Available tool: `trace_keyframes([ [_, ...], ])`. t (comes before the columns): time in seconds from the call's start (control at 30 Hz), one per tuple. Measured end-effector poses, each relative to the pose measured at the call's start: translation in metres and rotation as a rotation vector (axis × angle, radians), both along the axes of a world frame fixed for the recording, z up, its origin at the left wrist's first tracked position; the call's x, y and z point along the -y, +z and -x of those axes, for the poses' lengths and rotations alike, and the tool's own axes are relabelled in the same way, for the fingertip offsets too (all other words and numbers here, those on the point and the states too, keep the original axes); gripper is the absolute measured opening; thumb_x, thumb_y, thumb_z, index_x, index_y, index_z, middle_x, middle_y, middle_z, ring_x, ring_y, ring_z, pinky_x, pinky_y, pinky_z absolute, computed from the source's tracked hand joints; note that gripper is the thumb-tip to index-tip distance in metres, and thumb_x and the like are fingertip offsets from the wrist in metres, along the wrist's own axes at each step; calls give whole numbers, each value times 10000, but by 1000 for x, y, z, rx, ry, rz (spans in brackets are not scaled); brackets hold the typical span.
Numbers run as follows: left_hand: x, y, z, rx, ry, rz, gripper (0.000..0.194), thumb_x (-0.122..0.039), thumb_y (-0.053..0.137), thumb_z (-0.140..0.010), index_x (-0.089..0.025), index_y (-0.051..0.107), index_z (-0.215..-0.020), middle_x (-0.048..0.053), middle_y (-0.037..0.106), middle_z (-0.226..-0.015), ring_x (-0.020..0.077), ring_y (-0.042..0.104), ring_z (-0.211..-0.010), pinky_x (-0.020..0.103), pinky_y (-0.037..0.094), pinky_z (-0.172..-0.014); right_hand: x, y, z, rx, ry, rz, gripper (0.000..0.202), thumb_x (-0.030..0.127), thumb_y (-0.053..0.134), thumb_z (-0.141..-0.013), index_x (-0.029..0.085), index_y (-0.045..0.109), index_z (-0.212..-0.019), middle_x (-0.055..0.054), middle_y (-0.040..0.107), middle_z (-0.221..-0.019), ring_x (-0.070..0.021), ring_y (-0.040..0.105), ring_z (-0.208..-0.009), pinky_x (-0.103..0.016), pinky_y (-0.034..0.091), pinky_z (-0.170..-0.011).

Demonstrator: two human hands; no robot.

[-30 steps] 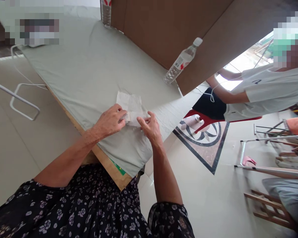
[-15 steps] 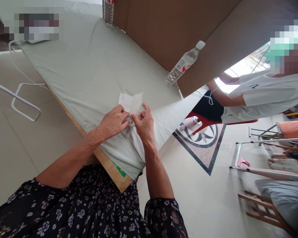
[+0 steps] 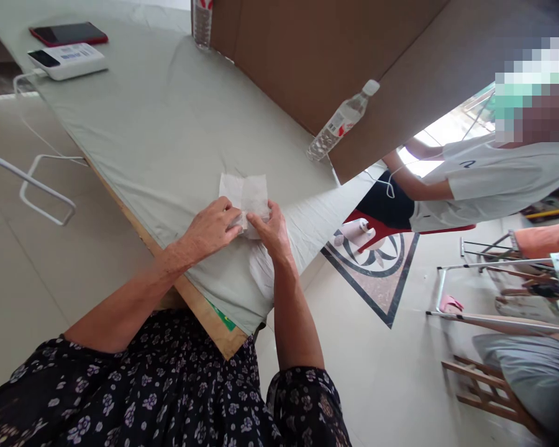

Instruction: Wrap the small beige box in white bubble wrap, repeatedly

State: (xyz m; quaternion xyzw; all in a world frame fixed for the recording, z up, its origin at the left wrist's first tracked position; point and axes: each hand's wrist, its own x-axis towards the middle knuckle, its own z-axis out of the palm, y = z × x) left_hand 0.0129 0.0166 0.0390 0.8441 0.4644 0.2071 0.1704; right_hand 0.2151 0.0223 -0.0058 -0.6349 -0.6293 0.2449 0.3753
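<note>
A thin white tissue [image 3: 245,191] with crease lines lies partly spread near the table's corner. My left hand [image 3: 214,225] is at its near left edge, thumb and fingers closed on it. From the right, my right hand [image 3: 271,228] grips the same tissue, its thumb close to the left fingertips. Whether anything small sits between the fingers cannot be made out. More white, crumpled material [image 3: 262,270] shows beside my right wrist, on the pale green tablecloth [image 3: 168,136].
A water bottle [image 3: 342,124] leans by a large brown cardboard panel [image 3: 307,56]; another bottle [image 3: 202,25] stands further back. A phone [image 3: 69,33] and a white device [image 3: 69,61] with a cable lie far left. A person in a white shirt [image 3: 507,180] sits at right.
The tissue's far part looks flatter and more spread out. My right fingers have curled down onto it from a more raised position. The view has shifted slightly.
</note>
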Motion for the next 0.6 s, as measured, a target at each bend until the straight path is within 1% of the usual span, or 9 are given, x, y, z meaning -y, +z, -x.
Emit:
trace_keyframes([
  [0.1, 0, 2, 0, -19, 0, -1, 216, -276, 601, -956, -189, 719, -1114, 108, 623, -1145, 251, 625, -1055, 370, 539, -955, -2, 0, 7, -101, -50, 79, 541, 454, 700, -834, 155, 594, -1272, -127, 751, -1145, -241, 700, -965, -394, 574, -866],
  [0.2, 1, 4, 0, -23, -9, -8, 229, -273, 586, -965, -217, 731, -1133, 92, 608, -1129, 235, 619, -1027, 351, 536, -935, 3, 5, 17, 10, -82, 54, 474, 358, 672, -837, 200, 595, -1277, -70, 763, -1017, -232, 691, -882, -392, 564, -835],
  [0.3, 2, 6, 0, -42, -19, -1, 242, -265, 573, -970, -223, 751, -1129, 93, 596, -1120, 234, 614, -1009, 351, 533, -926, 9, 11, 22, 139, -120, 17, 527, 297, 633, -848, 225, 561, -1365, -31, 738, -868, -226, 661, -774, -384, 539, -785],
  [0.4, 1, 7, -1, -58, -26, 9, 263, -259, 575, -968, -225, 761, -1151, 100, 594, -1124, 240, 611, -1009, 359, 533, -918, 11, 18, 21, 142, -111, 4, 555, 306, 622, -856, 190, 549, -1394, -31, 714, -849, -211, 639, -742, -375, 524, -766],
  [0.5, -1, 7, -3, -80, -32, 19, 280, -237, 581, -958, -217, 766, -1168, 111, 596, -1127, 252, 612, -1014, 375, 535, -917, 11, 25, 18, 48, -90, -30, 541, 324, 626, -857, 175, 565, -1373, -7, 691, -828, -181, 625, -737, -355, 524, -776],
  [0.6, -3, 6, -3, -85, -41, 14, 257, -240, 586, -954, -216, 772, -1130, 107, 595, -1106, 247, 607, -989, 375, 539, -897, 7, 30, 20, -30, -103, -25, 538, 315, 644, -837, 169, 594, -1353, 18, 685, -788, -165, 625, -727, -345, 524, -788],
])
